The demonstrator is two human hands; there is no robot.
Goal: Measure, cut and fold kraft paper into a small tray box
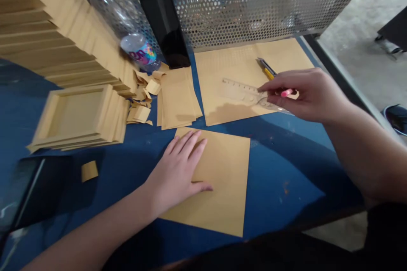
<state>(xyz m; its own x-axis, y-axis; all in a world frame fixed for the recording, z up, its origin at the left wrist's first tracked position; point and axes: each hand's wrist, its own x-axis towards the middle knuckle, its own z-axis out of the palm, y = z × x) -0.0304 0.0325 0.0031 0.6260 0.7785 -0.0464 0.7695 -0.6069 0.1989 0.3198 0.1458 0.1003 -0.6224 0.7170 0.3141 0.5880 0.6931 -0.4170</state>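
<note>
My left hand lies flat, fingers stretched out, on a square sheet of brown paper at the front of the blue table. My right hand is at the back right, fingers closed round a pink pen, its fingertips touching a clear plastic ruler. The ruler rests on a larger brown sheet. A yellow utility knife lies just behind that hand.
A stack of brown paper pieces and paper scraps lie mid-table. Folded paper trays sit left before long rows of stacked ones. A water bottle and a phone lean on perforated metal. Another dark device lies front left.
</note>
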